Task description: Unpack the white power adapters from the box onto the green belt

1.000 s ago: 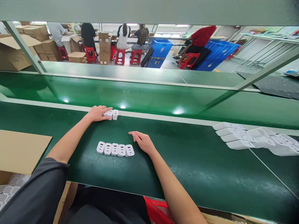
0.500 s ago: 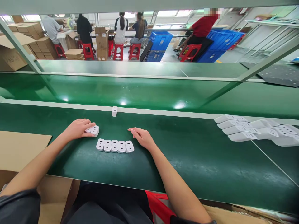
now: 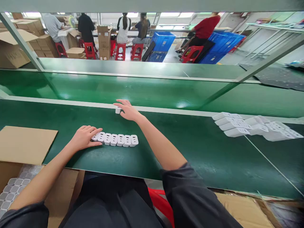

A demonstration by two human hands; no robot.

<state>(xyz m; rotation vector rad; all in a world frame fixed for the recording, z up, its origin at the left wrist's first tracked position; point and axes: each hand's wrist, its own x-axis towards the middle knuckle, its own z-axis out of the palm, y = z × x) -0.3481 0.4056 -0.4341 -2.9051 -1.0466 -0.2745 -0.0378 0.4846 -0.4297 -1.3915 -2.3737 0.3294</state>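
Observation:
A row of several white slotted blocks stands on the green table. At the row's left end my left hand grips the end blocks between thumb and fingers. Farther back, beside the pale rail, a single white block stands under the fingers of my right hand. The right fingers and thumb are spread around that block; whether they press on it cannot be made out.
Several more white blocks lie at the right. A cardboard flap covers the table's left edge, above a box of packed pale pieces. Beyond the green belt, people sit on red stools near blue crates.
My left hand has brought its blocks against the row's left end, making it longer. My right hand has moved forward and left to the single block.

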